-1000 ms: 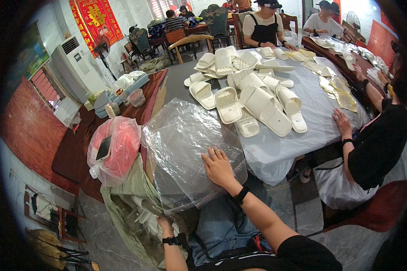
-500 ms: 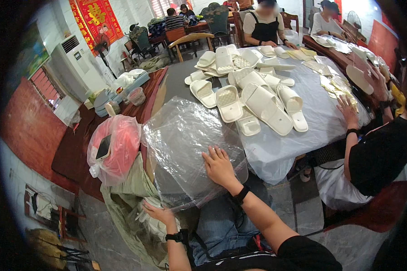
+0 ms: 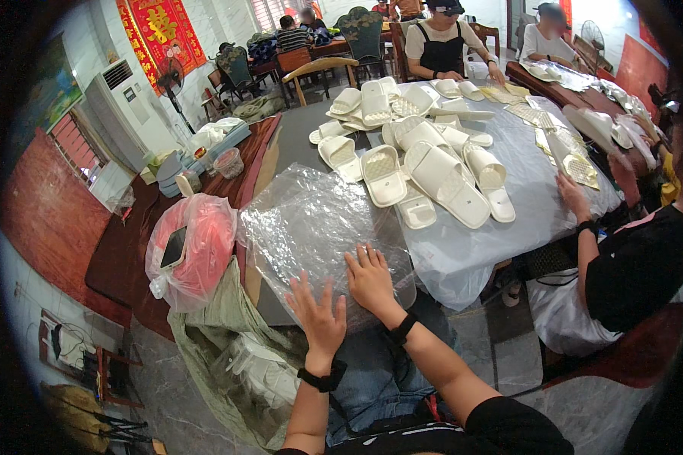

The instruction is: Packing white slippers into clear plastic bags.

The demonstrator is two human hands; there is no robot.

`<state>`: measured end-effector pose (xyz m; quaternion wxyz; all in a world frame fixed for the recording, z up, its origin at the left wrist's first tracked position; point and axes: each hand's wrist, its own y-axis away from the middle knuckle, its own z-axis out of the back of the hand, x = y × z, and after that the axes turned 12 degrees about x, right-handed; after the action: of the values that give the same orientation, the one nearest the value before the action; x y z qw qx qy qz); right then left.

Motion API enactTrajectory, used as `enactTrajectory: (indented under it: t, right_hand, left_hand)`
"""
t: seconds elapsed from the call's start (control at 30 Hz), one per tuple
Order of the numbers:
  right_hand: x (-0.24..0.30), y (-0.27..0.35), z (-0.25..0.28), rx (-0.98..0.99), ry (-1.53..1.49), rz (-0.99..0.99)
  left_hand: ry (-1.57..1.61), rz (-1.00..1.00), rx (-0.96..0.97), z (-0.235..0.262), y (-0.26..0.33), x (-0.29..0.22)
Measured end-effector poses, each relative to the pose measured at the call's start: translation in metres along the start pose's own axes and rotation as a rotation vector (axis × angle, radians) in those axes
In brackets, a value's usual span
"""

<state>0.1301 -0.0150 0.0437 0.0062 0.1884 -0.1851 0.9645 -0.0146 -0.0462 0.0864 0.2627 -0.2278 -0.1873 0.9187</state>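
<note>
A sheet of clear, crinkled plastic (image 3: 300,216) lies over the near part of the dark tabletop. My right hand (image 3: 369,282) rests flat on its near right part, fingers stretched out. Just left of it, my left hand (image 3: 319,316) is at the sheet's near edge with fingers spread; whether it presses on the plastic I cannot tell. Neither hand holds anything. Beyond the sheet is a heap of cream slippers (image 3: 446,182), some sole up, some stacked. Below my left forearm, an opened green woven sack (image 3: 205,334) holds white plastic-wrapped things (image 3: 258,368).
Left of the sheet sits a clear bag with red contents (image 3: 205,243), a phone (image 3: 174,248) lying on it. At right a co-worker's hand (image 3: 573,199) is beside slippers and yellowish pieces. Another person (image 3: 451,45) sits across the table. A brown bench (image 3: 121,258) stands left.
My left hand has come up from beside the sack to the plastic's near edge. My right hand has shifted only slightly. The co-worker at right has moved their hands.
</note>
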Motion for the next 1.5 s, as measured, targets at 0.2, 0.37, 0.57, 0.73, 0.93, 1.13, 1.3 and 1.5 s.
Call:
enactTrajectory:
  t: [0.2, 0.37, 0.57, 0.73, 0.93, 1.13, 1.3, 1.5]
  right_hand:
    - [0.002, -0.001, -0.002, -0.003, 0.019, -0.008]
    - [-0.002, 0.000, -0.003, 0.009, 0.035, -0.008]
    - [-0.003, -0.001, -0.004, 0.015, 0.068, -0.005]
    - [-0.002, -0.001, -0.006, 0.003, 0.067, 0.001]
    - [0.001, 0.001, -0.006, 0.007, 0.045, -0.010]
    - [-0.007, -0.001, 0.005, -0.013, -0.327, -0.046]
    - [-0.020, 0.008, 0.041, -0.056, -0.559, -0.076]
    - [-0.114, -0.026, 0.090, -0.577, -0.172, -0.321]
  left_hand:
    - [-0.166, -0.037, 0.086, 0.002, -0.007, -0.004]
    - [-0.104, -0.082, 0.088, 0.015, -0.005, -0.032]
    - [-0.191, 0.025, 0.203, -0.017, -0.010, -0.016]
    - [-0.199, 0.050, 0.208, -0.040, -0.012, -0.001]
    - [-0.210, 0.119, 0.303, -0.053, -0.010, 0.010]
    - [-0.240, 0.135, 0.338, -0.059, -0.013, 0.011]
    - [-0.267, 0.164, 0.352, -0.055, -0.011, 0.010]
    - [-0.235, 0.171, 0.356, -0.052, -0.014, 0.004]
